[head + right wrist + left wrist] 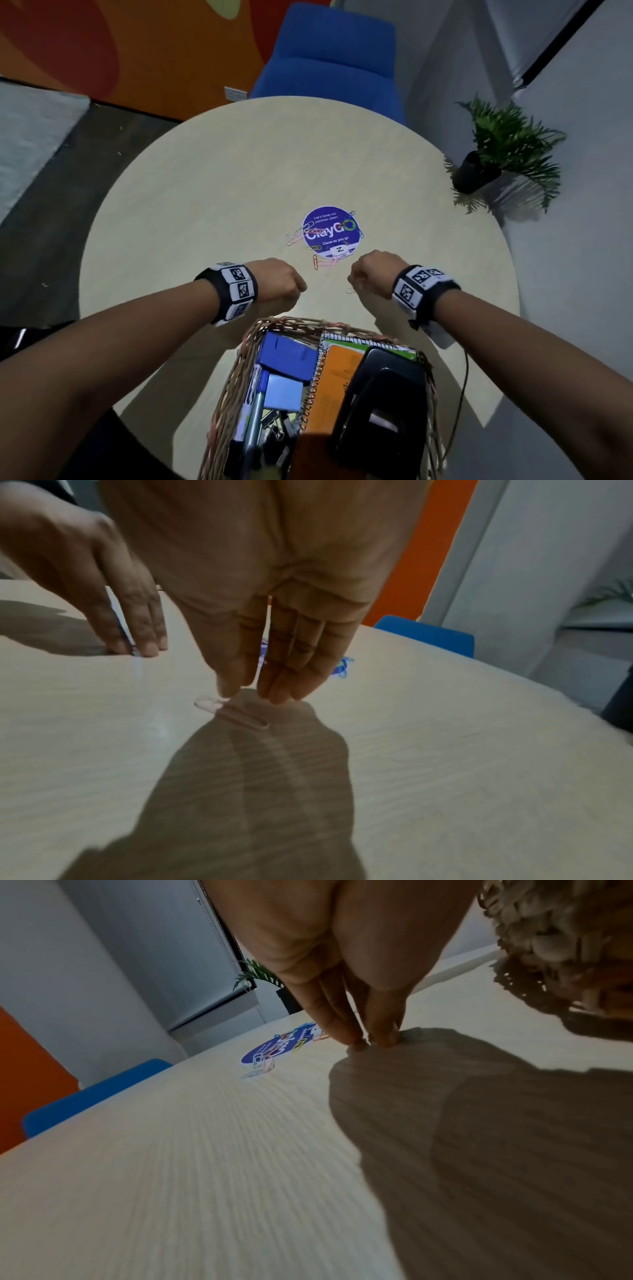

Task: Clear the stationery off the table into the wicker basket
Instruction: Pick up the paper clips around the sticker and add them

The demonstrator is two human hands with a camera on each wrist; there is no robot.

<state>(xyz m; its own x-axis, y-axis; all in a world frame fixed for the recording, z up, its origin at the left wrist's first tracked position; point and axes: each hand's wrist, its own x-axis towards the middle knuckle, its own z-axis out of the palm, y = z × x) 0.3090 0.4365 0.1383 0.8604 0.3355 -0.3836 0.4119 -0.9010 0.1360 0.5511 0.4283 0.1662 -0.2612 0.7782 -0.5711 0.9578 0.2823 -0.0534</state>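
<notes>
Several coloured paper clips (pixel 317 262) lie scattered on and around a round purple sticker (pixel 330 231) in the middle of the round table (pixel 239 188). One pink clip (pixel 236 714) lies apart, nearer me. My right hand (pixel 255 693) points straight down over it, thumb tip touching its far end. My left hand (pixel 371 1041) also points down, straight fingertips close together on the tabletop; I cannot tell whether a clip is under them. The wicker basket (pixel 294 322) stands just behind both hands, at the table's near edge.
The basket holds a black hole punch (pixel 383 394), an orange spiral notebook (pixel 339 373), blue pads (pixel 287 356), pens and binder clips. A blue chair (pixel 332 58) stands beyond the table. A potted plant (pixel 507 150) sits at the table's right edge.
</notes>
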